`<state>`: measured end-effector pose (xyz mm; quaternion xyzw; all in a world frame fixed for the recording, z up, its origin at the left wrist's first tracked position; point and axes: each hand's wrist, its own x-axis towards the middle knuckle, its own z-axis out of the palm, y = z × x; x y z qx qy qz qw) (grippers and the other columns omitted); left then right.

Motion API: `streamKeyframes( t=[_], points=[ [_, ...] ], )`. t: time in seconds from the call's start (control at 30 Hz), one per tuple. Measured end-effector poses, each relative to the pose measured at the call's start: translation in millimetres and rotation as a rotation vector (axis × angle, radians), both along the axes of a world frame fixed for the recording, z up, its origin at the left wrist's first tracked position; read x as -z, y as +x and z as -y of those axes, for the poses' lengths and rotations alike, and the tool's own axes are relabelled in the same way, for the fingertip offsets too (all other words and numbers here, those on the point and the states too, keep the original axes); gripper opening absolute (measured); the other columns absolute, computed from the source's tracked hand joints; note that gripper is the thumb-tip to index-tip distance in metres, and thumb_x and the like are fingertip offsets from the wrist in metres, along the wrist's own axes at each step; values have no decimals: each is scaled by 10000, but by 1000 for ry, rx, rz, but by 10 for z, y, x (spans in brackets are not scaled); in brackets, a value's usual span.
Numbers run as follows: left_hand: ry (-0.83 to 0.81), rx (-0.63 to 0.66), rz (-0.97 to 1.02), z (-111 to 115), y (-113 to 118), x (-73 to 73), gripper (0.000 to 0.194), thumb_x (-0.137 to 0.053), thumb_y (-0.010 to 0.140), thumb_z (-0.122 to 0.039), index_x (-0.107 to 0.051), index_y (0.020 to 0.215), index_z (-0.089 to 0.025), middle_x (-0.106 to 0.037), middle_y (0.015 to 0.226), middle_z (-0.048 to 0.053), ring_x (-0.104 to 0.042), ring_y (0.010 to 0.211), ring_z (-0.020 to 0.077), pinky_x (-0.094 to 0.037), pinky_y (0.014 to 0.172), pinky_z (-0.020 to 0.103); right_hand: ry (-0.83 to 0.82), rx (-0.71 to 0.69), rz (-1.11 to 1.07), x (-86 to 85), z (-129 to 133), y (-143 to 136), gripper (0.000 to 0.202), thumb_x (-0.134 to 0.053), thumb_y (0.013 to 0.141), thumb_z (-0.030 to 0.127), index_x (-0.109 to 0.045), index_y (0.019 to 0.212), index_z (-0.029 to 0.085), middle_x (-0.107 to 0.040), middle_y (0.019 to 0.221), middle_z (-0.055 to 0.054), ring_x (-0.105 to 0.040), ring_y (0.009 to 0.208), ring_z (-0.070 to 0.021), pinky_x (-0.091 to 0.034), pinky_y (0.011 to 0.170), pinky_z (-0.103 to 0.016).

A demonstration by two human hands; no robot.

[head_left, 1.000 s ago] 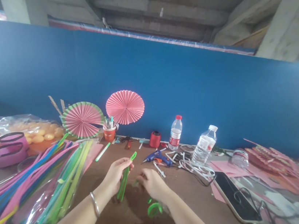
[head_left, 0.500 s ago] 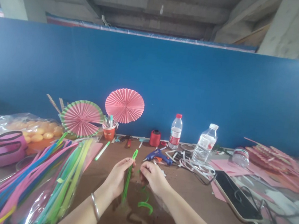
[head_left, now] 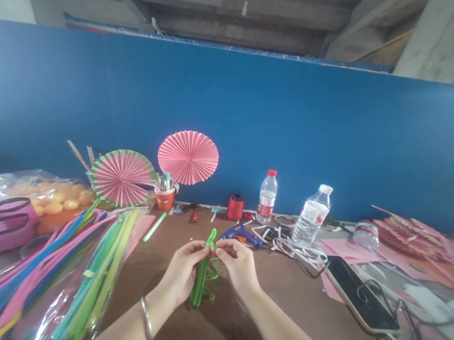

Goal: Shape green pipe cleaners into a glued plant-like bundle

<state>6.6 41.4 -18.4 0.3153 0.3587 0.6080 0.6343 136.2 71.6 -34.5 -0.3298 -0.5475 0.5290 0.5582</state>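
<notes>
Bright green pipe cleaners (head_left: pixel 199 286) hang down from between my two hands over the brown table. My left hand (head_left: pixel 184 267) pinches the straight, doubled stems near their top, where a small tip pokes up above the fingers. Beside them dangles a curly green pipe cleaner (head_left: pixel 212 273), bent in waves. My right hand (head_left: pixel 236 263) has its thumb and fingertips closed on a green end at the top, against the straight stems. The exact crossing of the pieces is partly covered by the fingertips.
Bundled coloured pipe cleaners (head_left: pixel 86 285) lie at left beside a pink band (head_left: pixel 10 228). Behind my hands are a blue glue gun (head_left: pixel 242 233), a red spool (head_left: pixel 235 208) and two water bottles (head_left: pixel 267 200). A phone (head_left: pixel 361 293) with cables lies at right.
My right hand has moved up and toward the left hand, bringing the curly green pipe cleaner against the straight stems. Earlier the curly piece hung apart, lower and to the right.
</notes>
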Motion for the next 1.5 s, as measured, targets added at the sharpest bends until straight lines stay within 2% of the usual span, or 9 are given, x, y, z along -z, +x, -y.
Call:
streamKeyframes(
  t=[0.17,0.3,0.37,0.7,0.77,0.97,1.1,1.3,1.5],
  points=[
    [-8,-39,-46,16,20,34,222,-737,592,-186,-585,746,-139,-613,595,-6,-556,474,115,-458,400,216,286,183,227,-17,74,19,64,-582,751,220,-621,715,184,-635,758,-35,-594,736,-175,-463,708,-298],
    [19,-58,-39,51,70,2,248,-756,561,-145,-581,736,-126,-623,630,0,-584,538,98,-469,480,179,612,278,359,-25,140,15,130,-486,828,166,-584,746,187,-593,779,-41,-558,763,-156,-446,709,-276],
    [33,-55,-28,67,96,-17,240,-754,564,-132,-573,722,-127,-620,624,-8,-584,540,88,-460,497,165,677,336,392,-19,151,11,130,-467,836,141,-563,761,184,-579,790,-46,-549,781,-155,-441,719,-274],
    [57,-42,-32,68,125,-13,239,-740,585,-155,-558,738,-129,-620,640,-7,-572,560,83,-438,542,174,762,336,488,12,126,57,109,-463,823,111,-538,806,187,-566,808,-45,-533,790,-163,-440,717,-282],
    [113,-109,-148,64,115,-5,251,-730,594,-183,-561,775,-142,-633,670,5,-587,602,108,-451,572,198,770,334,492,11,127,62,107,-477,813,108,-548,805,188,-573,803,-44,-535,787,-164,-442,720,-285],
    [353,-285,-762,127,62,-33,124,-615,705,-265,-628,797,-183,-658,740,18,-608,683,162,-472,622,247,810,351,479,-6,127,77,109,-502,807,110,-578,795,187,-592,786,-55,-545,753,-165,-456,697,-288],
    [476,-331,-951,181,39,-75,143,-557,766,-258,-651,861,-207,-674,853,28,-617,783,169,-473,725,265,820,352,469,-32,148,80,117,-501,810,107,-584,808,190,-600,799,-62,-548,765,-171,-465,714,-304],
    [544,-367,-969,200,53,-93,167,-535,786,-242,-661,891,-213,-677,899,31,-619,824,175,-477,759,277,844,378,414,-70,200,63,146,-505,804,79,-592,846,189,-600,809,-61,-560,795,-171,-479,743,-313],
    [392,-392,-868,217,104,-91,162,-536,779,-264,-660,871,-214,-685,894,25,-628,821,169,-481,764,267,942,378,398,-65,210,48,220,-497,808,52,-615,933,189,-616,859,-73,-575,827,-177,-490,762,-332]
  ],
)
